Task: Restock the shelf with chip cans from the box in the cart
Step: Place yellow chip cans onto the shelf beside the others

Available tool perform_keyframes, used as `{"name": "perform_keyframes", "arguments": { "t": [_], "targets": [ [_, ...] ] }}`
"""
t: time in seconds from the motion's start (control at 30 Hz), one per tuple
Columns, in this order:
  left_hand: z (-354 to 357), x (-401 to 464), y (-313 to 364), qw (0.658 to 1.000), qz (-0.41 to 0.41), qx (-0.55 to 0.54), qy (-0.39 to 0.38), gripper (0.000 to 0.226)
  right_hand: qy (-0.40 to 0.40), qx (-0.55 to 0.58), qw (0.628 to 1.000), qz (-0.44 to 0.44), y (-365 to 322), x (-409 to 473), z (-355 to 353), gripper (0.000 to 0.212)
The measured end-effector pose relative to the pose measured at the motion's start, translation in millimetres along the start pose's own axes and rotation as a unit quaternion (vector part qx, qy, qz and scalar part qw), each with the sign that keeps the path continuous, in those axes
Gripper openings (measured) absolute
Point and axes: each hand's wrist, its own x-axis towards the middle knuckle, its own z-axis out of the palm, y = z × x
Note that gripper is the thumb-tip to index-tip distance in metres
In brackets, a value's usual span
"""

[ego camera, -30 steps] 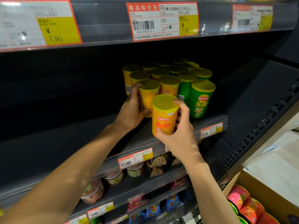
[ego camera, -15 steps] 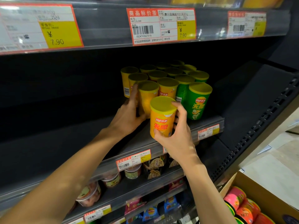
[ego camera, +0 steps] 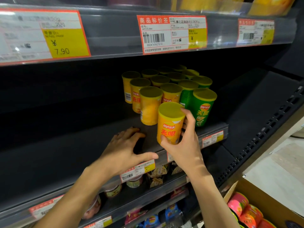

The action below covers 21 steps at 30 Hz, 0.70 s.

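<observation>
My right hand (ego camera: 184, 148) grips a yellow chip can (ego camera: 169, 123) upright at the front edge of the dark shelf (ego camera: 82, 152), beside a green can (ego camera: 203, 106). Behind it stand several yellow cans (ego camera: 148, 106) and green cans in rows. My left hand (ego camera: 125, 148) hovers low over the shelf, left of the held can, fingers spread and holding nothing. A cardboard box (ego camera: 263, 198) at the bottom right holds pink and orange cans (ego camera: 241, 206).
The shelf left of the cans is bare and dark. Price tags (ego camera: 172, 33) line the rail of the shelf above. Lower shelves (ego camera: 148, 195) hold small jars and packets. Pale floor shows at the right, beyond the perforated shelf side.
My left hand has let go of the yellow can in the row and dropped back toward the shelf's front. My right hand still holds its can at the edge.
</observation>
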Motion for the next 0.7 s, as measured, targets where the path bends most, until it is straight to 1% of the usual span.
{"name": "perform_keyframes", "arguments": {
  "t": [0.07, 0.17, 0.23, 0.37, 0.53, 0.63, 0.7],
  "targets": [
    [-1, -2, 2, 1.0, -0.002, -0.008, 0.0, 0.115, 0.026, -0.017, 1.0, 0.001, 4, 5, -2, 0.098],
    [-3, -2, 4, 1.0, -0.001, 0.004, -0.007, 0.094, 0.06, -0.045, 0.997, -0.002, 10, 14, -7, 0.098],
    [-3, -2, 5, 1.0, -0.001, 0.008, -0.006, 0.087, 0.075, -0.067, 0.995, -0.014, 13, 19, -9, 0.098],
    [-2, -2, 4, 1.0, 0.001, 0.003, -0.009, 0.086, 0.105, -0.125, 0.986, -0.035, 17, 25, -11, 0.098],
    [0, -2, 3, 1.0, 0.004, -0.006, -0.006, 0.087, 0.131, -0.176, 0.975, -0.029, 19, 29, -9, 0.101],
    [-1, -2, 2, 1.0, 0.006, -0.012, -0.012, 0.097, 0.141, -0.208, 0.968, -0.03, 20, 30, -7, 0.1],
    [-2, -4, 5, 1.0, 0.009, -0.013, -0.008, 0.095, 0.145, -0.217, 0.965, -0.032, 20, 31, -7, 0.101]
  ]
}}
